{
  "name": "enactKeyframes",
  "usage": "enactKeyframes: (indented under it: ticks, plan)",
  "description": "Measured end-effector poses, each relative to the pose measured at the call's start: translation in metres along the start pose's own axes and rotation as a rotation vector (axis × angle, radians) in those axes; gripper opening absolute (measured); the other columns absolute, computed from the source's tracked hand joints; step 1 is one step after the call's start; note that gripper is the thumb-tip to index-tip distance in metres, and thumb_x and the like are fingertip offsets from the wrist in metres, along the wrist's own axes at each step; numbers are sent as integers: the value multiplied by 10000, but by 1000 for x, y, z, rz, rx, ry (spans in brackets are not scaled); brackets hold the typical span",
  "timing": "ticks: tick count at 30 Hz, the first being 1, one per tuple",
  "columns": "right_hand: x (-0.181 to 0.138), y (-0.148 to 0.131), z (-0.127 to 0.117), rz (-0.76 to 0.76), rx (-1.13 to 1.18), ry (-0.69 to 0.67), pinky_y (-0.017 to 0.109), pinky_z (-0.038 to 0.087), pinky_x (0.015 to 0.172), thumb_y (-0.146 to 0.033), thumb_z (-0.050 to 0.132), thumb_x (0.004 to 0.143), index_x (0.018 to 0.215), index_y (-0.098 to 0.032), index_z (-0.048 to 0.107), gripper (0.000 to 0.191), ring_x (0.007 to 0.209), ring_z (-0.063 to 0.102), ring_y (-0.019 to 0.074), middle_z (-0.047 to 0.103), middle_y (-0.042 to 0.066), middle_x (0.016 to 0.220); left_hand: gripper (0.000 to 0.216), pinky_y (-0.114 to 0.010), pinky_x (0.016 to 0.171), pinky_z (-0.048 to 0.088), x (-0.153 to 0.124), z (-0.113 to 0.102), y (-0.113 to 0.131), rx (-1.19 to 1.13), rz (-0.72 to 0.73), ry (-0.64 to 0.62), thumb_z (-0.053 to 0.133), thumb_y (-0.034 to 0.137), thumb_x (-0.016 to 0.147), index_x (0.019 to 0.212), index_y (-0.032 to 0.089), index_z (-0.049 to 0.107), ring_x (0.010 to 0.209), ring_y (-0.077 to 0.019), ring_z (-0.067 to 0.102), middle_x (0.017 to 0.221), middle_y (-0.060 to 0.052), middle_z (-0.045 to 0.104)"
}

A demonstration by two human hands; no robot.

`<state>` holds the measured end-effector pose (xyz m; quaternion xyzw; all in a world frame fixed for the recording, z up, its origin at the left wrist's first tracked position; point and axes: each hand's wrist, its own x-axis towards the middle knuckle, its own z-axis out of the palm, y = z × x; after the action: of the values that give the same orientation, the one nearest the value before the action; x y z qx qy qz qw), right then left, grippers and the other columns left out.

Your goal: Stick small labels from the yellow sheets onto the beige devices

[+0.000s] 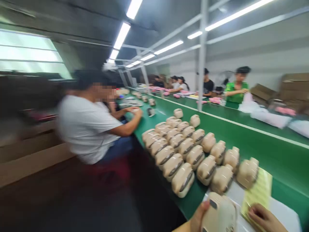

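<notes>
A cream, rounded plastic device (pixel 218 214) with a dark oval patch is held upright in my left hand (pixel 199 216), thumb on its side, at the bottom of the head view. My right hand (pixel 265 217) is at the lower edge of a yellow sheet (pixel 259 185), fingers curled together; whatever they pinch is too small and blurred to make out. White paper (pixel 285 209) lies under the yellow sheet. Just beyond my hands, rows of similar cream devices (pixel 183 178) stand on the green table, the nearest one (pixel 247 172) overlapping the yellow sheet.
The long green table (pixel 277 161) runs away from me, with a pale strip along it and a white post (pixel 202 58). A person in a white shirt (pixel 89 125) sits at its left edge. Others work across it, one in green (pixel 238 87) beside white plastic bags (pixel 267 116).
</notes>
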<state>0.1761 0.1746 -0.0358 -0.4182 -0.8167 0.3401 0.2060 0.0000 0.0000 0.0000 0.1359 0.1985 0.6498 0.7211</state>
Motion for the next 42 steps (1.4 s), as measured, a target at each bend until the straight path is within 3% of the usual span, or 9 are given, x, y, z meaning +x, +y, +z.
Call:
enactKeyframes:
  ticks: [1, 3, 5, 11, 16, 22, 27, 42]
  plan:
    - [-11, -3, -5, 51, 54, -36, 278, 449, 560, -499, 609, 727, 555, -215, 548, 338, 578, 539, 148, 574, 6, 581, 551, -416, 780, 455, 3, -3, 1, -5, -77, -5, 577, 580, 689, 942, 94, 633, 906, -287, 604, 936, -114, 668]
    - [-24, -15, -14, 116, 354, -226, 292, 400, 557, -584, 598, 675, 573, -192, 532, 410, 561, 484, 143, 529, -8, 563, 595, -394, 760, 444, 2, -5, 4, -1, -177, 27, 591, 626, 630, 933, 119, 657, 862, -300, 627, 830, -93, 703]
    - [-28, -30, -22, 175, 626, -264, 275, 355, 556, -627, 623, 606, 567, -181, 497, 465, 543, 428, 118, 477, -31, 556, 549, -375, 737, 443, -4, -4, 10, 38, -226, 78, 590, 602, 652, 930, 135, 665, 803, -284, 647, 759, -76, 714]
    - [-36, -63, -43, 224, 745, -147, 255, 350, 593, -602, 651, 579, 595, -181, 485, 453, 579, 418, 104, 457, -40, 593, 495, -375, 754, 456, -7, 22, 16, 207, -306, 230, 607, 542, 682, 1000, 163, 620, 874, -281, 634, 883, -84, 710]
    - [-50, -101, -64, 147, 644, -299, 235, 347, 578, -473, 664, 647, 641, -174, 497, 343, 592, 412, 97, 469, -40, 626, 501, -324, 744, 459, 15, 41, 10, 405, -196, 339, 665, 468, 662, 1074, 217, 531, 931, -252, 606, 971, -50, 676]
    - [-53, -143, -63, 142, 248, -311, 229, 358, 605, -171, 637, 682, 622, -171, 526, 126, 651, 428, 110, 439, -29, 695, 656, -329, 734, 449, 31, 33, 3, 503, -229, 328, 718, 496, 569, 1104, 215, 463, 909, -266, 608, 937, -51, 660]
    - [-48, -146, -57, 148, 125, -330, 234, 364, 639, -161, 646, 695, 613, -162, 546, 129, 702, 441, 124, 421, -21, 726, 662, -328, 731, 441, 32, 34, 1, 533, -196, 332, 706, 511, 575, 1109, 215, 451, 892, -262, 612, 925, -52, 653]
    - [-50, -149, -53, 186, 71, -267, 249, 366, 655, -126, 607, 722, 627, -164, 513, 139, 718, 445, 135, 423, -11, 748, 672, -295, 689, 427, 30, 40, 4, 522, -203, 335, 702, 512, 578, 1117, 213, 433, 872, -246, 614, 894, -43, 657]
